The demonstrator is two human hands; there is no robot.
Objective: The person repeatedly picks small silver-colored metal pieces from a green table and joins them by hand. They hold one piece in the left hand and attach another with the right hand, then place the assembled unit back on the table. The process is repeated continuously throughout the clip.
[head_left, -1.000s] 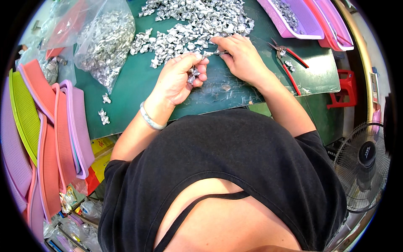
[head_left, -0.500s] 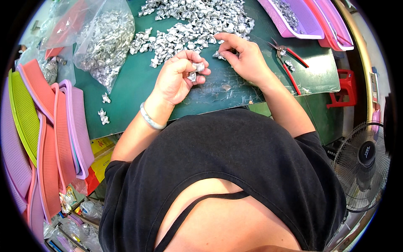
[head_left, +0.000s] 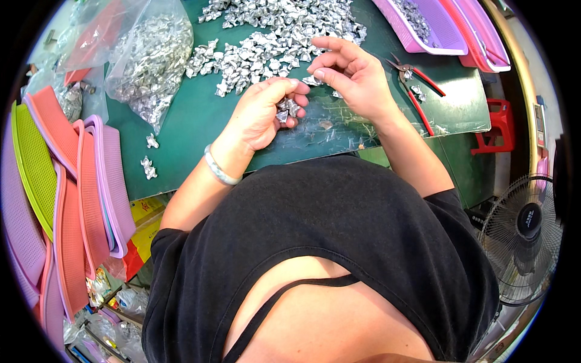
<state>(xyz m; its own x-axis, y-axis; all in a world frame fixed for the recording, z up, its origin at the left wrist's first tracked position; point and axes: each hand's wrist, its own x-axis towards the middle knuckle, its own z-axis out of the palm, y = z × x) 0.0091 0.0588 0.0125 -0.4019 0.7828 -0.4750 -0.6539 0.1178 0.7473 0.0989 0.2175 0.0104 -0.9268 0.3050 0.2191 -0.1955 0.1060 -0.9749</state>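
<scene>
My left hand [head_left: 260, 115], palm turned up with a bracelet [head_left: 219, 167] at the wrist, is closed around a few small silver metal castings [head_left: 287, 109] lying in its curled fingers. Just right of it, my right hand [head_left: 362, 78] has thumb and forefinger brought together in a pinch, other fingers lifted. What the pinch holds, if anything, I cannot make out. Directly below those fingertips is one silver casting [head_left: 311, 80]; another shows partly beneath the hand. Beyond both hands spreads a large heap of similar castings [head_left: 260, 60] on the green tabletop [head_left: 200, 127].
Red-handled cutting pliers [head_left: 417, 97] lie to the right beside loose castings. A purple basket [head_left: 445, 45] with metal pieces stands far right. At left are a clear bag of castings [head_left: 148, 66] and stacked plastic baskets [head_left: 66, 181]. A fan [head_left: 523, 236] stands right, near a red stool [head_left: 499, 127].
My left hand has lowered slightly and its fingers show more castings. My right hand has risen a little and shifted, and a casting now shows beneath it.
</scene>
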